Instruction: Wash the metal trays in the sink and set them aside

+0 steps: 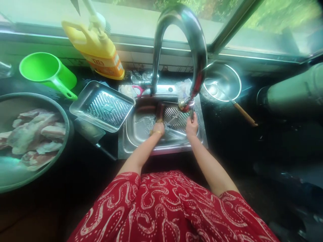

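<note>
In the head view, a ribbed metal tray stands tilted inside the steel sink. My right hand is closed around its right rim, thumb upward. My left hand, with a band at the wrist, reaches into the sink at the tray's left side. Its fingers are hidden, so I cannot make out whether it grips anything. Water runs from the curved faucet's spout between my hands and splashes in the basin near the left one.
Left of the sink are a second ribbed tray, a cleaver, a green dipper, a yellow jug and a large basin of raw meat pieces. A wood-handled strainer and a pale cylinder stand right.
</note>
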A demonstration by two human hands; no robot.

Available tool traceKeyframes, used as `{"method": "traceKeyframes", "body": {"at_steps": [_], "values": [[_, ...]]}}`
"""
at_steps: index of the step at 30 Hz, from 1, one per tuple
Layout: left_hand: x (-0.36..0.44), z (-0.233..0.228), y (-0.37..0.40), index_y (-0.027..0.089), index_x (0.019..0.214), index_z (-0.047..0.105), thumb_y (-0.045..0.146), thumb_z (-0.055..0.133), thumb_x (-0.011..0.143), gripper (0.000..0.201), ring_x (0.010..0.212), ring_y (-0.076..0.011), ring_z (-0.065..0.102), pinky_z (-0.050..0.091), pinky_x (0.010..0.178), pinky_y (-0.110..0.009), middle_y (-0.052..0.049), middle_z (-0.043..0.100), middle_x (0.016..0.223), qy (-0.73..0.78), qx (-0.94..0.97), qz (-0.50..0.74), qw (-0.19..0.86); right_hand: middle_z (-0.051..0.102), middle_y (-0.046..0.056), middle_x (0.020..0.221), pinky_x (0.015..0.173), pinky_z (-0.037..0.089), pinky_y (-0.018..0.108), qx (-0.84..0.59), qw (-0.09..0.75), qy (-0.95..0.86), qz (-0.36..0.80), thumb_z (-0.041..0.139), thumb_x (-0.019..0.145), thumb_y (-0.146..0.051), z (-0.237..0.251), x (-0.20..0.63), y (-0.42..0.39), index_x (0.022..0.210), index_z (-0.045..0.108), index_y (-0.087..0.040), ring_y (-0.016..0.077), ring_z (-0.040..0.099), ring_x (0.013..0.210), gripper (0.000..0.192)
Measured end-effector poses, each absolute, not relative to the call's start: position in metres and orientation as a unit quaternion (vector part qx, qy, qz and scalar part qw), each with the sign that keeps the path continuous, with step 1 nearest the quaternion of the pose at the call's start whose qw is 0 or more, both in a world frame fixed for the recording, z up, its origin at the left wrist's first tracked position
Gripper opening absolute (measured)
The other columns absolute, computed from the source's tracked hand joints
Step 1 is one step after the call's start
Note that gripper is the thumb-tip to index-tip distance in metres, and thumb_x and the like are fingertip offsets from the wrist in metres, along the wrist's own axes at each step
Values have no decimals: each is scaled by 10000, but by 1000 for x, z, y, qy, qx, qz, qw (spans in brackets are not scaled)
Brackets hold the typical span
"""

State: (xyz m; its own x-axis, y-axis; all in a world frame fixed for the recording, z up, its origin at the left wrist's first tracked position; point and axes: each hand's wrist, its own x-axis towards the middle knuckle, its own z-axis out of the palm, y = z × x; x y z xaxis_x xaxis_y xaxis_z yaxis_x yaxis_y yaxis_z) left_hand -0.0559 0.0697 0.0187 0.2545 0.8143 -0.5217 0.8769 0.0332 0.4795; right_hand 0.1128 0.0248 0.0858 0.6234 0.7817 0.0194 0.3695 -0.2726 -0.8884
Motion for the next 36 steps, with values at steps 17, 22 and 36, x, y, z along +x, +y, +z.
{"method": "traceKeyframes", "body": {"at_steps": [17, 22, 36], "values": [[-8, 69, 41, 176, 1311, 570, 102, 432, 867, 471, 1284, -199, 491, 374, 1109, -369, -117, 562, 1342, 382, 684, 396, 479, 535, 104, 1388, 1096, 372, 403, -670, 513, -456, 283, 521, 849, -477, 111, 78, 29, 1411, 474, -159, 222, 512, 1261, 647], [-60, 65, 45, 216, 1217, 665, 35, 580, 711, 545, 1153, -235, 583, 434, 1041, -345, -92, 646, 1237, 389, 826, 101, 395, 641, 92, 1239, 1048, 421, 422, -639, 425, -600, 224, 570, 831, -386, 126, 101, 30, 1341, 568, -188, 256, 583, 1155, 548], [-131, 160, 46, 192, 1288, 617, 88, 394, 839, 512, 1207, -186, 528, 408, 1064, -315, -74, 582, 1321, 487, 733, 382, 282, 678, 98, 1107, 927, 461, 419, -647, 371, -662, 70, 388, 905, -261, 110, 91, 31, 1213, 667, -227, 246, 592, 1009, 417]]}}
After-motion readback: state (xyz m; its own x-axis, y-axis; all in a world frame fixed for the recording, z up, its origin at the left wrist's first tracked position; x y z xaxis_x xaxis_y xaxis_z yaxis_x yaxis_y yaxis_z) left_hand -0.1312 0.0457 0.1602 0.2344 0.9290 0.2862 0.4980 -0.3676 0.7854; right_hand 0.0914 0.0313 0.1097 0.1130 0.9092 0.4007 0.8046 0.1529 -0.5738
